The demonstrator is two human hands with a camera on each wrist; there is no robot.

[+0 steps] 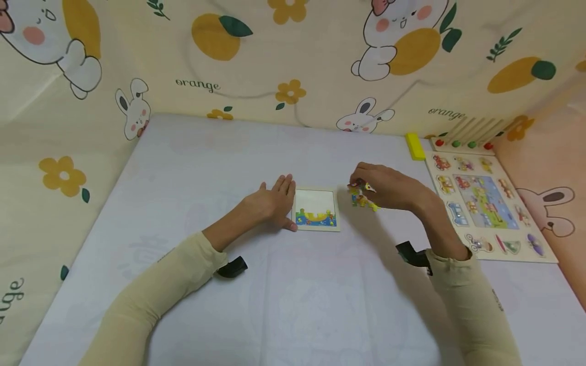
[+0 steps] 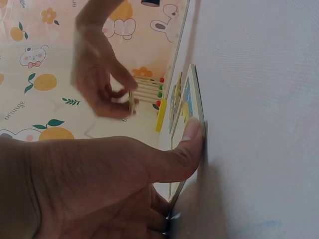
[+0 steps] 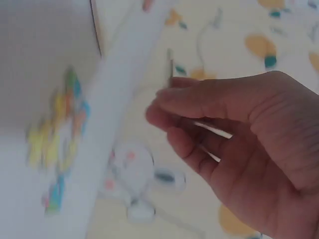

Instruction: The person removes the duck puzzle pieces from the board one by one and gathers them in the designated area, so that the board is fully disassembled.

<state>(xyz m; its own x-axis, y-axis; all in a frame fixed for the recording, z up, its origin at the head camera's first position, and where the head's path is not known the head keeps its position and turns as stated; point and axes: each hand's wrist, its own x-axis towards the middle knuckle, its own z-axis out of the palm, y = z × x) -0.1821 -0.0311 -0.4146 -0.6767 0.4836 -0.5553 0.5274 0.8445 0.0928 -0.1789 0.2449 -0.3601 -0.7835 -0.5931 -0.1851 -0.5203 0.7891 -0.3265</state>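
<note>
A small puzzle tray [image 1: 315,200] lies on the table, its lower part filled with blue and yellow pieces and its upper part bare white. My left hand [image 1: 274,202] lies along the tray's left edge with fingers extended; in the left wrist view its thumb [image 2: 187,149] presses on the rim. To the right of the tray, my right hand [image 1: 391,187] is raised over loose colourful puzzle pieces [image 1: 360,200]. Between thumb and fingertips it pinches a thin puzzle piece [image 2: 131,101], seen edge-on in the left wrist view. The piece's picture is hard to make out.
A large picture puzzle board [image 1: 441,203] lies at the right side of the table. Behind it are a yellow block [image 1: 415,146] and a wooden frame with rods and red and green beads [image 1: 471,145]. Cloth printed with rabbits and oranges hangs around the table.
</note>
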